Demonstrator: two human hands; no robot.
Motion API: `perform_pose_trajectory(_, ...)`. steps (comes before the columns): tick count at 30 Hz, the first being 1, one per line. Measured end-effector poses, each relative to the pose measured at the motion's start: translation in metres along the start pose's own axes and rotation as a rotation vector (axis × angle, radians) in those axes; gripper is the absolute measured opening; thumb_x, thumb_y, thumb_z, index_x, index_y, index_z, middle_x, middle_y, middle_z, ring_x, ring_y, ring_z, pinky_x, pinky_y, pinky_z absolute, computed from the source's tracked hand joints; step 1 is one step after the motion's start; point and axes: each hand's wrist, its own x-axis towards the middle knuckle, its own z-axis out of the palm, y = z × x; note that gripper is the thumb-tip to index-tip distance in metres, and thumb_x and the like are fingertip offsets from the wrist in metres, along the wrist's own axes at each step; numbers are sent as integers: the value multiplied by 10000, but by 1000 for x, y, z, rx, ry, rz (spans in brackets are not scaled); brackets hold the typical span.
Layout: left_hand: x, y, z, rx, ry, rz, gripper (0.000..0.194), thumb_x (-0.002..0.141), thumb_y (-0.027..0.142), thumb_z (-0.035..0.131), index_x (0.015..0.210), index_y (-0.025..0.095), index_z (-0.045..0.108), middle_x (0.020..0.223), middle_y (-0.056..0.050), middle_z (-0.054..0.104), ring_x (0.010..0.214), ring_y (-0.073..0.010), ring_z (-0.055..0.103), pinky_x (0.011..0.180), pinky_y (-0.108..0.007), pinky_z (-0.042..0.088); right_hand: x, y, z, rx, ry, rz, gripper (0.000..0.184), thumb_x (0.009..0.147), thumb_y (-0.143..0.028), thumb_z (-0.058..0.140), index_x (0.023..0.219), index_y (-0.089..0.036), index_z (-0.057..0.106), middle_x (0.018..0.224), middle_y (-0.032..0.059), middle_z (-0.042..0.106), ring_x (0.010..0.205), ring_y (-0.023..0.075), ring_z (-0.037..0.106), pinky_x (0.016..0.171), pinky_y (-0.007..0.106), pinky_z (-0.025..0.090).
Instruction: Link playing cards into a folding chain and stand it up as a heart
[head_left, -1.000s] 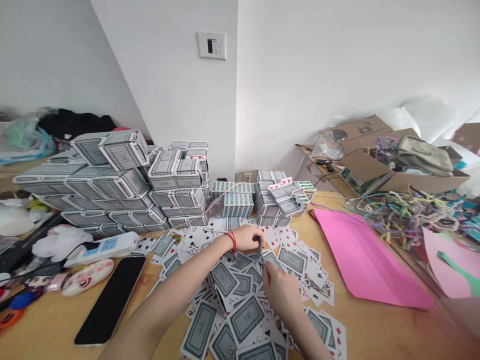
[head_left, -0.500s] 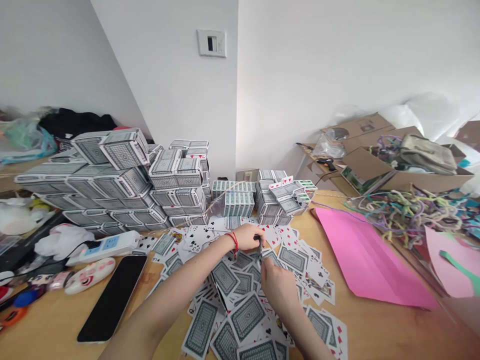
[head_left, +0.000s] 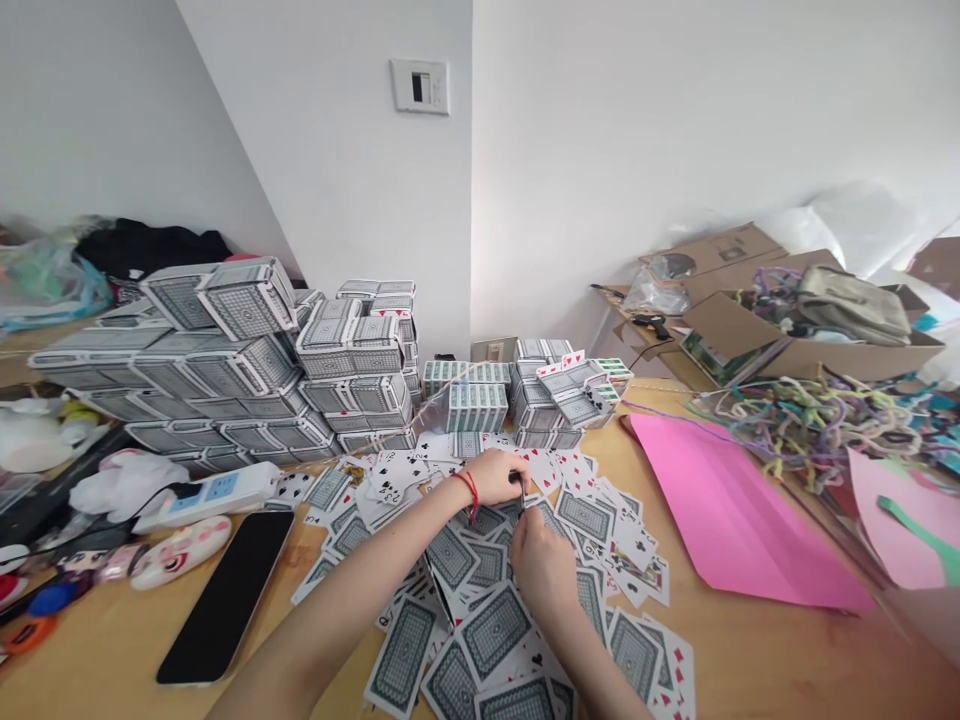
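A red cord is tied round the wrist of my left hand (head_left: 496, 476), which is closed over the pile of playing cards. Its fingers grip a small black-handled tool (head_left: 516, 478) with a thin greyish part pointing down; the rest is hidden. Just below and touching that thin part, my right hand (head_left: 544, 565) is closed in a pinch, and what lies inside its fingers is hidden. Loose playing cards (head_left: 495, 630) spread under and around both hands, some face up, others showing grey-green patterned backs.
Folded-card blocks (head_left: 240, 300) are stacked high at back left. More card blocks (head_left: 476, 405) stand behind my hands. A black phone (head_left: 225, 598) and a power strip (head_left: 210, 495) lie on the left. Pink paper (head_left: 735, 520), tangled cords (head_left: 810, 430) and a cardboard box (head_left: 847, 360) occupy the right.
My right hand has shifted slightly left and up, closer to the thin part below my left hand. My left hand stays in nearly the same place.
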Motion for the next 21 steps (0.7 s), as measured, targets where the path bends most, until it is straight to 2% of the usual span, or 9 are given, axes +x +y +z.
perform_pose_trajectory(4, -1, 0, 0, -1, 1, 2, 222, 675, 120, 475, 719, 207, 674, 781, 20, 690, 753, -137, 598, 737, -222, 418, -1, 4, -5, 37, -10, 10, 150, 868, -177, 378, 777, -153, 495, 531, 32, 611, 466, 165, 594, 402, 236, 205)
perform_pose_trajectory(8, 0, -1, 0, -4, -8, 1, 234, 677, 118, 470, 726, 212, 678, 773, 25, 690, 741, -132, 596, 736, -219, 419, -12, 13, -9, 95, -34, -57, 137, 853, -229, 424, 742, -184, 491, 589, 23, 630, 506, 159, 601, 424, 235, 229)
perform_pose_trajectory(14, 1, -1, 1, -9, -13, -14, 229, 676, 114, 465, 710, 201, 674, 787, 18, 693, 743, -133, 600, 724, -217, 420, -21, 14, 1, 133, -102, -68, 204, 867, -101, 339, 738, -170, 481, 596, 36, 627, 523, 148, 600, 443, 237, 245)
perform_pose_trajectory(21, -2, 2, 2, -8, -11, -14, 238, 674, 102, 462, 707, 203, 675, 763, 23, 689, 741, -133, 597, 745, -221, 416, -10, 10, 2, 166, -84, -66, 208, 865, -92, 340, 720, -170, 467, 567, 28, 598, 501, 139, 578, 441, 236, 238)
